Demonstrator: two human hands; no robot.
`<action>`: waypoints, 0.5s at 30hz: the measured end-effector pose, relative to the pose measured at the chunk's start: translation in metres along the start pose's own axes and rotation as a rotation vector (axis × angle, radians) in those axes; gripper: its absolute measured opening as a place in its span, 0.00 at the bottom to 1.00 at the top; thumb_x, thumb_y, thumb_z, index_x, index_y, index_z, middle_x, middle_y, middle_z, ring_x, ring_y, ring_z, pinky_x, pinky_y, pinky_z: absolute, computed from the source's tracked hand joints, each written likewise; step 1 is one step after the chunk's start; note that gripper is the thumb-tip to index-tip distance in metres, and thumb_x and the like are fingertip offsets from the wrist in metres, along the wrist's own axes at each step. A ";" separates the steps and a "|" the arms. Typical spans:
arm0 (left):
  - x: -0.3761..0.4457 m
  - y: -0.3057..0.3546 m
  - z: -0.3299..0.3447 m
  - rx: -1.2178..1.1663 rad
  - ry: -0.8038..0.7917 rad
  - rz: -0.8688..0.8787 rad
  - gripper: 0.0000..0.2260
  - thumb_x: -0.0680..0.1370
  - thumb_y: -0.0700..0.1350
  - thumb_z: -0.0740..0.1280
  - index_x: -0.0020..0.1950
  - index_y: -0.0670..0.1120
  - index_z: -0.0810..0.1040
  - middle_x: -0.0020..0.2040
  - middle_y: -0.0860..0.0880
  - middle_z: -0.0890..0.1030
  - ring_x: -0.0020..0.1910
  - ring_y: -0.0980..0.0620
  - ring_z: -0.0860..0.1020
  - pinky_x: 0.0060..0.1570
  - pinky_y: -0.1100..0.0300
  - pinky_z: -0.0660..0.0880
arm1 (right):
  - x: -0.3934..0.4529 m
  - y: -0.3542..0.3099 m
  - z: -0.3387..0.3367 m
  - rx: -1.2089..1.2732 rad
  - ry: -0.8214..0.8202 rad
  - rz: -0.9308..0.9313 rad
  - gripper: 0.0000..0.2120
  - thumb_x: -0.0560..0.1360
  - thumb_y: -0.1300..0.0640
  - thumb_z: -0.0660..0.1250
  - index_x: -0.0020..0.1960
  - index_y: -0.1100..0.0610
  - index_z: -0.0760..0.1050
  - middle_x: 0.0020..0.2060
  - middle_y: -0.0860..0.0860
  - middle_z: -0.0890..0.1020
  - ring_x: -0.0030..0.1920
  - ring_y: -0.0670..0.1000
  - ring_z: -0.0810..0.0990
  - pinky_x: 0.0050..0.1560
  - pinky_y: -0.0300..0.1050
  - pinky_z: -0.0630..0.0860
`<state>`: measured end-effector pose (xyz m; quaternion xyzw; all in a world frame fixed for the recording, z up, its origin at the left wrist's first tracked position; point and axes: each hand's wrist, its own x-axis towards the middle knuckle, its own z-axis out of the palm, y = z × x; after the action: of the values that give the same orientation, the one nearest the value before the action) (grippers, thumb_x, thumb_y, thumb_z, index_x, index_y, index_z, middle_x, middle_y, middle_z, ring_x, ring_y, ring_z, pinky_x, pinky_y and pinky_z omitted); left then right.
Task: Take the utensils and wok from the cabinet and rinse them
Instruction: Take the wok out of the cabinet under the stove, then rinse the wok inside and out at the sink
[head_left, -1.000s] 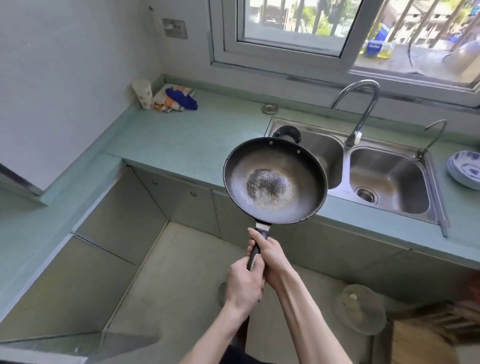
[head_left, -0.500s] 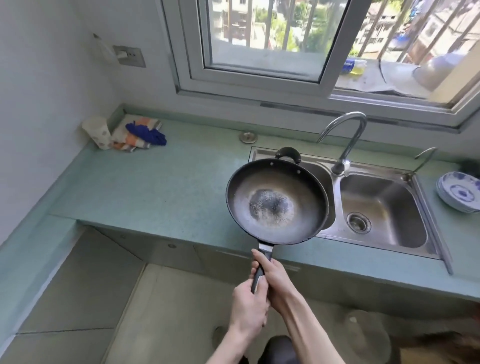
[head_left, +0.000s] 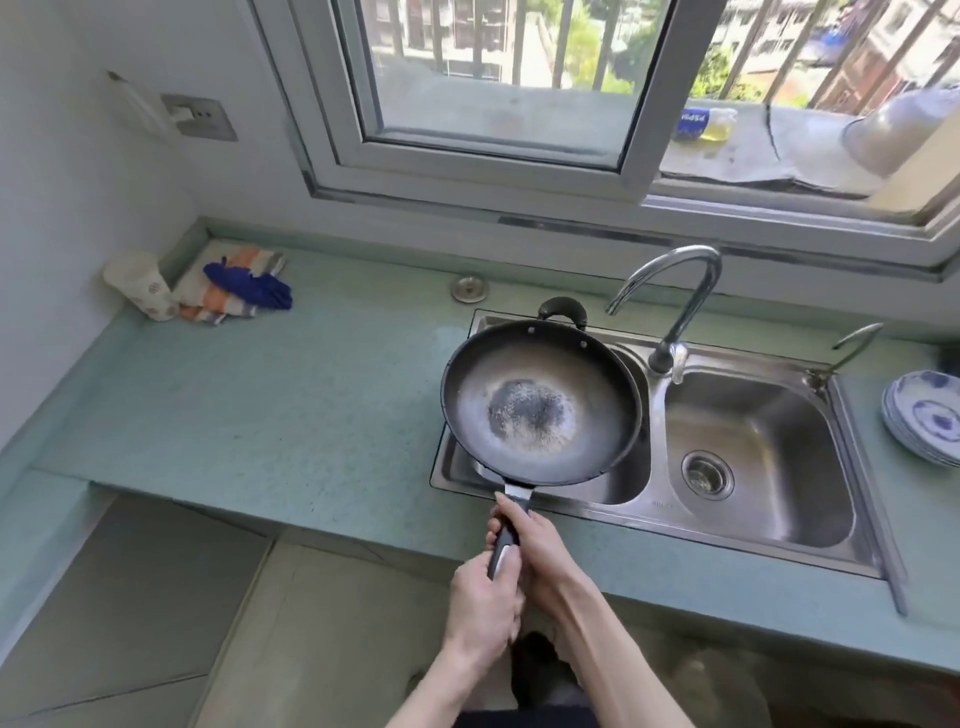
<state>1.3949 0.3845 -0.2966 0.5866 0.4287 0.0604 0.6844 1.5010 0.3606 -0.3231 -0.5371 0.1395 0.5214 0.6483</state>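
Note:
A black wok (head_left: 540, 405) with a worn, pale inside and a dark burnt patch hangs over the left basin of the steel double sink (head_left: 758, 467). Both hands hold its long black handle. My left hand (head_left: 480, 605) grips the handle's end, and my right hand (head_left: 540, 551) grips it closer to the pan. The wok's small loop handle points toward the curved tap (head_left: 675, 306). Most of the left basin is hidden under the wok. No utensils are in view.
A green counter (head_left: 291, 405) runs left of the sink, with a paper cup (head_left: 137, 283), a striped cloth and a blue cloth (head_left: 249, 286) in the far corner. Stacked blue-patterned plates (head_left: 924, 415) sit at the right. A window is behind the tap.
The wok has moved forward from in front of the counter edge to over the left sink basin. I have stepped closer to the counter. Both hands keep their hold on the handle.

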 end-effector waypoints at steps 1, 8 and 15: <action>0.005 0.004 0.006 -0.001 0.005 -0.010 0.17 0.85 0.44 0.62 0.37 0.42 0.69 0.24 0.44 0.67 0.18 0.50 0.63 0.20 0.62 0.60 | 0.004 -0.010 -0.005 -0.060 -0.006 -0.003 0.14 0.77 0.48 0.74 0.45 0.58 0.77 0.34 0.53 0.79 0.32 0.50 0.76 0.35 0.42 0.74; 0.026 0.020 0.043 0.035 0.041 -0.045 0.15 0.85 0.47 0.61 0.40 0.43 0.69 0.27 0.45 0.69 0.20 0.49 0.65 0.22 0.61 0.62 | 0.026 -0.059 -0.030 -0.437 -0.036 -0.070 0.22 0.77 0.40 0.73 0.43 0.60 0.81 0.34 0.54 0.82 0.30 0.48 0.77 0.33 0.39 0.72; 0.036 0.018 0.062 0.062 0.071 -0.056 0.16 0.85 0.51 0.60 0.42 0.43 0.71 0.27 0.46 0.72 0.23 0.47 0.69 0.26 0.57 0.67 | 0.047 -0.073 -0.050 -0.532 -0.153 -0.082 0.18 0.79 0.50 0.73 0.38 0.63 0.79 0.31 0.56 0.81 0.28 0.50 0.75 0.29 0.39 0.71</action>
<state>1.4663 0.3647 -0.3033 0.5928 0.4708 0.0486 0.6516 1.5999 0.3522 -0.3373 -0.6525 -0.0737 0.5520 0.5139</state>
